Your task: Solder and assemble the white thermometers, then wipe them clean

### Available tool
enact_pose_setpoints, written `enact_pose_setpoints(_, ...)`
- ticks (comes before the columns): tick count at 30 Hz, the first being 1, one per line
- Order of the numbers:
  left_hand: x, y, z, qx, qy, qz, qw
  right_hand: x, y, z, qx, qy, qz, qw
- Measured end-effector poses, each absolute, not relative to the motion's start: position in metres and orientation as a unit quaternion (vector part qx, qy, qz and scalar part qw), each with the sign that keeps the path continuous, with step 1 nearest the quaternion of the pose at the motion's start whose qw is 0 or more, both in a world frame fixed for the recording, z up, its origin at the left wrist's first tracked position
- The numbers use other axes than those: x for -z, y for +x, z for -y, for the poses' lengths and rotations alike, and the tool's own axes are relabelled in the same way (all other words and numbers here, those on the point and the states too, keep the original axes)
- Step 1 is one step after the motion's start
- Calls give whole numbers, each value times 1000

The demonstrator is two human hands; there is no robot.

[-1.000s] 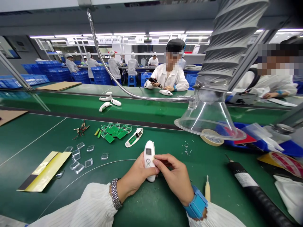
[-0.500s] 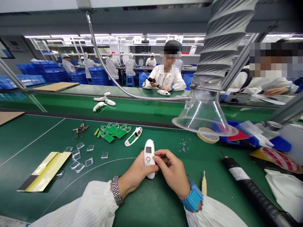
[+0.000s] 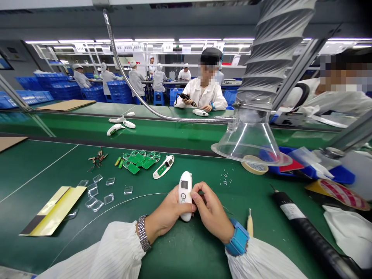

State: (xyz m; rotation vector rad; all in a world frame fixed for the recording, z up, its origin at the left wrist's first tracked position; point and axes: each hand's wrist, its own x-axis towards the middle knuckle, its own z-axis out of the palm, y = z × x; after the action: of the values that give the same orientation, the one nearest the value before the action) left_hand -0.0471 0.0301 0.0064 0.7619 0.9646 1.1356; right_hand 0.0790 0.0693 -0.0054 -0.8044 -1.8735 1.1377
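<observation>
My left hand point(image 3: 168, 207) is closed around a white handheld thermometer point(image 3: 185, 185), its thumb across the lower front. The thermometer stands nearly upright, its small grey screen and round button facing me. At its right edge, my right hand point(image 3: 213, 211) has thumb and forefinger pinched against the casing; the other fingers curl out of sight behind. Just beyond lies an opened thermometer half-shell point(image 3: 163, 167) with a green board inside. Left of that is a pile of green circuit boards point(image 3: 141, 159). Several clear plastic windows point(image 3: 93, 190) are scattered on the green bench.
A clear extraction hood point(image 3: 251, 143) hangs at right above a tape roll point(image 3: 254, 166) holding small parts. A black electric screwdriver point(image 3: 302, 221) and a pale-handled tool point(image 3: 250, 224) lie right. Yellow sheet point(image 3: 54, 211) sits left. A co-worker point(image 3: 203, 91) sits across the belt point(image 3: 174, 131).
The thermometer has turned slightly in my left hand, and my right fingers remain at its edge. White thermometer parts on the far belt have shifted left.
</observation>
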Motion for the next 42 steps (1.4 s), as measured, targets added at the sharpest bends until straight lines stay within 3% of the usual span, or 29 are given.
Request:
enact_pose_setpoints(5,-5,-48,-31,-512,329,-433,665,4,81,-70,-436,-302,759,377)
enact_pose_setpoints(14,-5,-52,-32,-507,320,-441,668,-7,85,-76,-572,-288,692,334)
enact_pose_setpoints(23,-4,-54,-35,-516,319,-431,667,-9,86,-81,-684,-304,556,361)
enact_pose_setpoints(42,-2,-55,-33,-499,351,-452,651,-12,89,-85,-697,-354,483,394)
